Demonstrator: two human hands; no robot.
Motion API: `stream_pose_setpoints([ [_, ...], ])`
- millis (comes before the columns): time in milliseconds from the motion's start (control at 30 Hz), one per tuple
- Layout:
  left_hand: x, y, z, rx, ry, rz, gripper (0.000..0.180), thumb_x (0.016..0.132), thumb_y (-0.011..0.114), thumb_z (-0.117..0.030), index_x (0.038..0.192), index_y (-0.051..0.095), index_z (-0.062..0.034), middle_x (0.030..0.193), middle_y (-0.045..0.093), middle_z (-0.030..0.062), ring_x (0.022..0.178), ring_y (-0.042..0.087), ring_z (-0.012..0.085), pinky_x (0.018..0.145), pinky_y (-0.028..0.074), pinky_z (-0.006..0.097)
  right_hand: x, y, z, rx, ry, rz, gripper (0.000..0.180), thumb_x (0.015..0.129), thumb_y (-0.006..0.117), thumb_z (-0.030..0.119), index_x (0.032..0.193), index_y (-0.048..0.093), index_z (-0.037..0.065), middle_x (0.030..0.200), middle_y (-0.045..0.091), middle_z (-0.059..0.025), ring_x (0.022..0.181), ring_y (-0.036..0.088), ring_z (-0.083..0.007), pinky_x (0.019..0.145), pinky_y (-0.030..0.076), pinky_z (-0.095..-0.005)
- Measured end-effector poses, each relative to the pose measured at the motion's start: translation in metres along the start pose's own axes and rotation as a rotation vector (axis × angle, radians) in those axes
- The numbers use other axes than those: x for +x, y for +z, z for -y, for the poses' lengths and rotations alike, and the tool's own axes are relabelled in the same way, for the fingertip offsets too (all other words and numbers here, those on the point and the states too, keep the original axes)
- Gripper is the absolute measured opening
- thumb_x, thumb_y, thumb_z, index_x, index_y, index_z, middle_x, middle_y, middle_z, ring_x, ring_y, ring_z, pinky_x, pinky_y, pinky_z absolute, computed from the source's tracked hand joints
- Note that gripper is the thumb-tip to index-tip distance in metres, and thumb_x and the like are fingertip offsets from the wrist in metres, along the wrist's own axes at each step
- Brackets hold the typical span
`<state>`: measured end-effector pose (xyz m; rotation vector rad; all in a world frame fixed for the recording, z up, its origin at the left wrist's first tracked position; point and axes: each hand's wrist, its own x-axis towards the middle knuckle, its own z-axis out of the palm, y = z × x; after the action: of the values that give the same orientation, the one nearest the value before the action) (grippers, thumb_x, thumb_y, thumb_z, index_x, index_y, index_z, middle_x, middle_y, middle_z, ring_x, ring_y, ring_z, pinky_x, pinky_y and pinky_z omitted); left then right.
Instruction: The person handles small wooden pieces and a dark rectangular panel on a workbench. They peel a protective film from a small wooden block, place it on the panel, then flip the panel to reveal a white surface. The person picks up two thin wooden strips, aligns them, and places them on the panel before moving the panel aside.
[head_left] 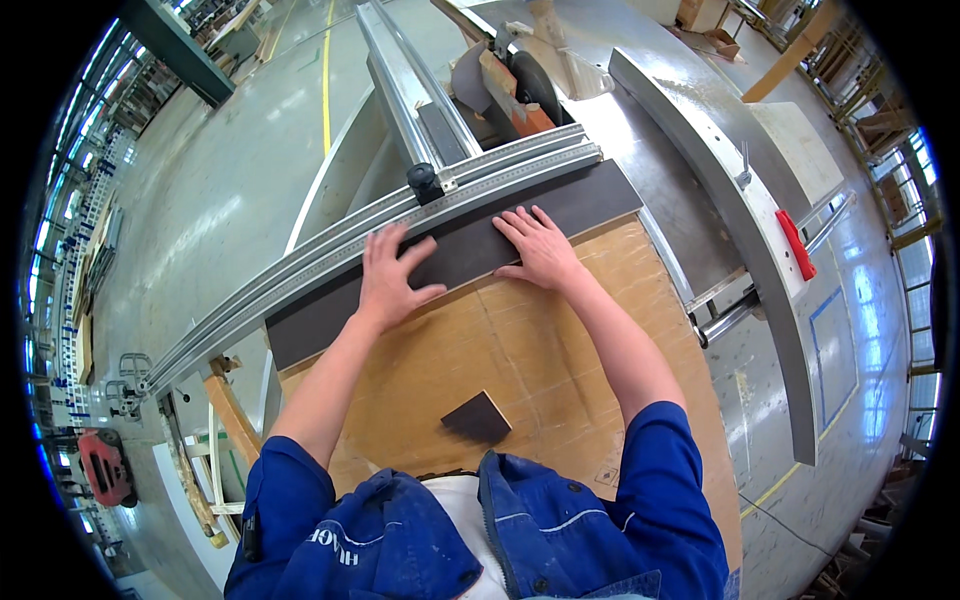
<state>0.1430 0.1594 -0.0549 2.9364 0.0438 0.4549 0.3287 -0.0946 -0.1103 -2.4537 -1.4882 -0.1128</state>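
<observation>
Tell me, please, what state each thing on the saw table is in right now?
Dark board strip: flat against the aluminium fence, pressed by both hands.
Left hand: open, fingers spread on the strip.
Right hand: open, flat on the strip.
Small dark offcut: lying loose on the brown panel.

dark strip [460, 255] partly under both hands, saw blade [535, 85] half behind its guard

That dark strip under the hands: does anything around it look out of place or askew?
Nothing looks damaged or spilled. Both the left hand and right hand lie flat on the dark strip, snug along the metal fence. One small dark offcut sits alone on the brown board.
</observation>
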Motion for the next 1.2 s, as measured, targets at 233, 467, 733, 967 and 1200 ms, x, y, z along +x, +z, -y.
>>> stream_pose_setpoints([
  [233,0.042,0.032,0.033,0.236,-0.297,-0.074,0.096,0.085,0.075,-0.06,0.158,0.037,-0.0104,0.162,0.033,0.0183,0.153,0.027,0.0359,0.127,0.019,0.053,0.006,-0.005,-0.005,0.018,-0.041,-0.029,0.096,0.083,0.071,0.068,0.155,0.044,0.01,0.157,0.048,-0.0075,0.15,0.039,-0.0292,0.129,0.022,-0.0456],
  [467,0.044,0.045,0.035,0.321,-0.267,-0.08,0.09,0.09,0.069,-0.06,0.16,0.035,-0.0156,0.163,0.031,0.0168,0.154,0.025,0.0347,0.127,0.02,0.051,0.004,0.005,-0.013,0.063,-0.034,-0.096,0.089,0.084,0.07,0.068,0.151,0.051,0.012,0.154,0.052,-0.0055,0.149,0.041,-0.027,0.129,0.024,-0.0452],
  [733,0.052,0.054,0.045,0.314,-0.232,-0.133,0.082,0.092,0.072,-0.05,0.158,0.037,-0.0143,0.161,0.034,0.018,0.152,0.028,0.0369,0.124,0.024,0.052,0.014,0.013,-0.02,0.042,-0.013,-0.117,0.087,0.083,0.07,0.07,0.15,0.054,0.016,0.154,0.054,-0.0033,0.148,0.043,-0.0251,0.129,0.024,-0.0452],
  [967,0.063,0.061,0.057,0.297,-0.237,-0.136,0.08,0.093,0.069,-0.051,0.158,0.038,-0.0161,0.162,0.034,0.0163,0.153,0.029,0.0361,0.123,0.025,0.052,0.018,0.029,-0.031,0.107,0.044,-0.209,0.077,0.079,0.074,0.069,0.139,0.065,0.023,0.143,0.063,0.001,0.141,0.051,-0.0234,0.127,0.028,-0.0459],
  [1200,0.082,0.065,0.073,0.271,-0.263,-0.138,0.079,0.094,0.067,-0.052,0.158,0.038,-0.0178,0.163,0.034,0.0153,0.153,0.029,0.0357,0.123,0.026,0.052,0.034,0.034,-0.035,0.158,0.143,-0.296,0.069,0.073,0.083,0.059,0.129,0.073,0.021,0.139,0.066,0.0011,0.139,0.054,-0.0238,0.126,0.03,-0.0462],
])
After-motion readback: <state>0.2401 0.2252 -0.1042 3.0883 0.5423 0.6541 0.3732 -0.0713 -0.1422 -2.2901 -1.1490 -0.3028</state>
